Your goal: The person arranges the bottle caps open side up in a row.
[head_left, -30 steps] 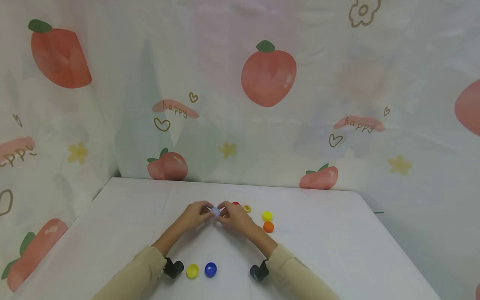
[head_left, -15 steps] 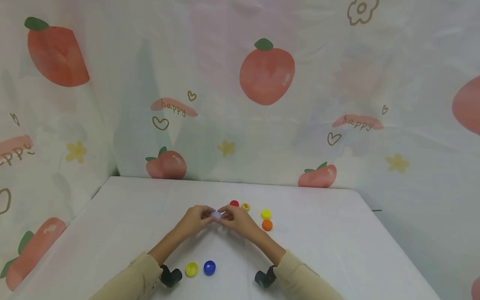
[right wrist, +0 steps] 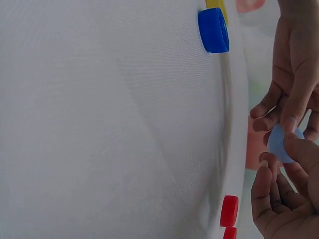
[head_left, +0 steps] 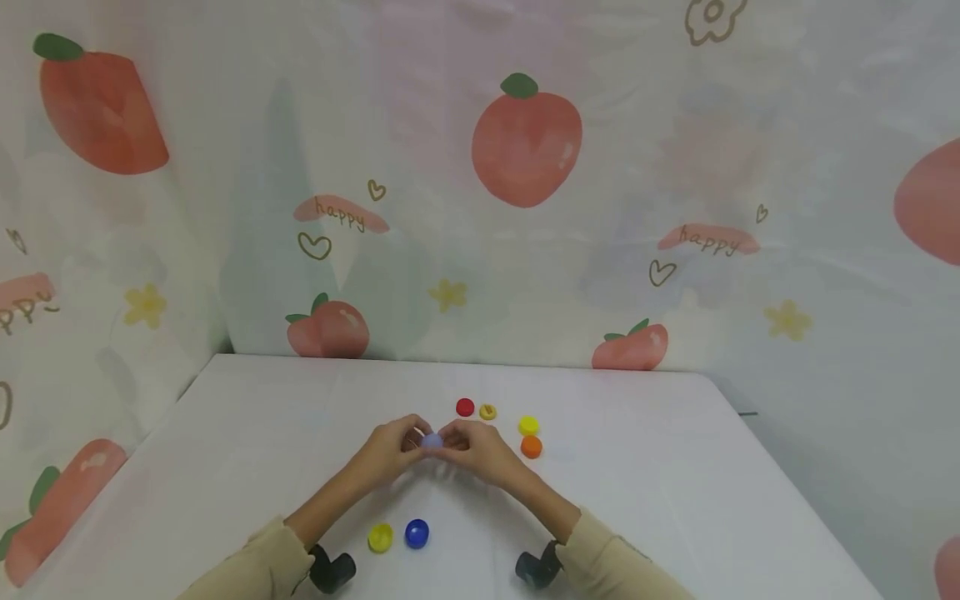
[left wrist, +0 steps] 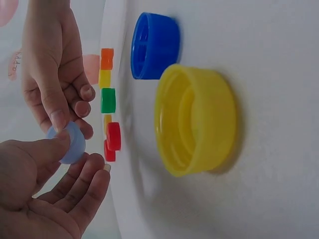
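Between both hands is a light blue cap point(head_left: 432, 441), round with a smooth outer face, held at mid-table. My left hand point(head_left: 390, 448) pinches its left side, thumb pressed on it. From the other side my right hand point(head_left: 480, 451) pinches it, the two thumbs meeting at the cap. In the left wrist view the light blue cap point(left wrist: 75, 144) shows between the thumbs, the other fingers loosely bent. Closer to the body lie a yellow cap point(head_left: 380, 537) and a blue cap point(head_left: 417, 533), hollow side up in the head view.
Beyond the hands lie a red cap point(head_left: 465, 407), a small yellow cap point(head_left: 487, 412), a bright yellow cap point(head_left: 528, 426) and an orange cap point(head_left: 531, 447). A green cap point(left wrist: 108, 100) shows in the left wrist view. A printed curtain point(head_left: 525, 292) stands behind the white table point(head_left: 637, 500).
Both hands have come slightly closer to the body with the light blue cap between them, uncovering more of the red cap. The head view has shifted a little to the right.
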Available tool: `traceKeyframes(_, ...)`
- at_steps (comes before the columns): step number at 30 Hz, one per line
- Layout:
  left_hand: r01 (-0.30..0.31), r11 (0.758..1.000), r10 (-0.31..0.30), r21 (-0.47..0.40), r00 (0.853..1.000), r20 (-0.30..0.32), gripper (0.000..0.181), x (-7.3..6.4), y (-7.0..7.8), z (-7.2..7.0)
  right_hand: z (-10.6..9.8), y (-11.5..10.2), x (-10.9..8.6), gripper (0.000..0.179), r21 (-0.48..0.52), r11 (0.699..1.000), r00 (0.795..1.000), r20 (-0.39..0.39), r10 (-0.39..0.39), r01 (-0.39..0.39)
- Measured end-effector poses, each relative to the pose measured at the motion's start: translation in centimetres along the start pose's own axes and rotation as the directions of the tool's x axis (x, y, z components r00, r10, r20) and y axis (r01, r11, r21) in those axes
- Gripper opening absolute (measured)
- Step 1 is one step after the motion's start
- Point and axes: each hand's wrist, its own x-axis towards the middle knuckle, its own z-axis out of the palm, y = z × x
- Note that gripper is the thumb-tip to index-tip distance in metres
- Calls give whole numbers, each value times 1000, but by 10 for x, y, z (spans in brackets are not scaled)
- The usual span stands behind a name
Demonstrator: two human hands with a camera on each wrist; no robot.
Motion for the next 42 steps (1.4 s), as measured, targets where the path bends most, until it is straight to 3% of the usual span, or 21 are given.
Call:
traceKeyframes(8,31,996,-31,79,999,9,19,-8,4,1,2,2,-7,21,118,992,999,37,40,-44)
traceKeyframes(16,39,999,-41,30,998,55,17,-10,7,1,2,1,-16,18,140,990,998,63,13,-21)
traceKeyframes(22,15,999,-18,30,996,90,16,-12,13,0,0,3,-21,19,113,993,999,48,24,-29)
traceKeyframes(28,8,1000,-10,21,994,111,22,-16,14,2,-3,-4,-31,31,70,997,999,26,-21,19)
traceKeyframes(32,-3,1000,0,20,991,135,22,-18,12,3,0,6,-31,35,15,999,998,45,-38,37)
traceKeyframes(42,32,999,-37,27,980,198,18,-23,15,4,-4,6,-41,34,-44,998,991,122,-49,54)
